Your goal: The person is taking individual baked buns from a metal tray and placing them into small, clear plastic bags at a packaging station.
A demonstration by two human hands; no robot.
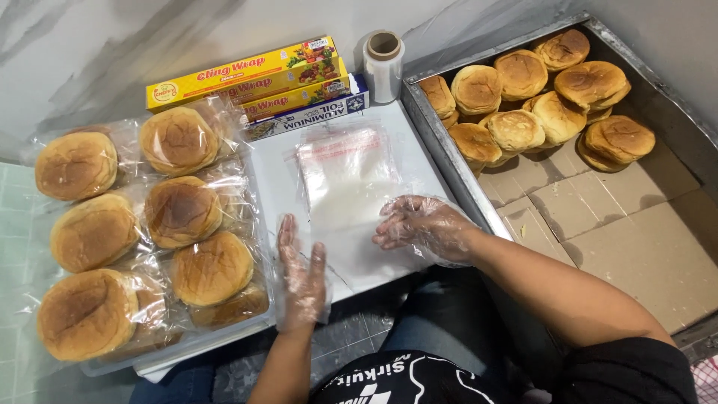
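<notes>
The big metal tray fills the right side, lined with cardboard, with bare buns heaped in its far corner. On the left, the white table carries two columns of bagged buns, each sealed in clear plastic, running from the far edge to the near one. Along the far edge lie long yellow wrap boxes, a foil box tucked under them, and a roll of clear film standing upright beside the tray's corner.

Now the centre: a stack of clear plastic bags lies flat on the table, long axis running away from the person, with the red-striped opening at the far end. It sits just ahead of both hands, between the bagged columns and the tray wall.

The right hand, in a thin clear glove, rests with curled fingers touching the stack's near right corner: a loose, narrow grip, pinching nothing that can be made out. The left hand, also gloved, lies flat and wide open, fingers pointing away, on the table just left of the stack's near edge, holding nothing. The right hand is the nearer one to the bags and also the nearer one to the tray.

The floor below shows dark marbled tile, with the person's knees tucked under the table's near edge.
</notes>
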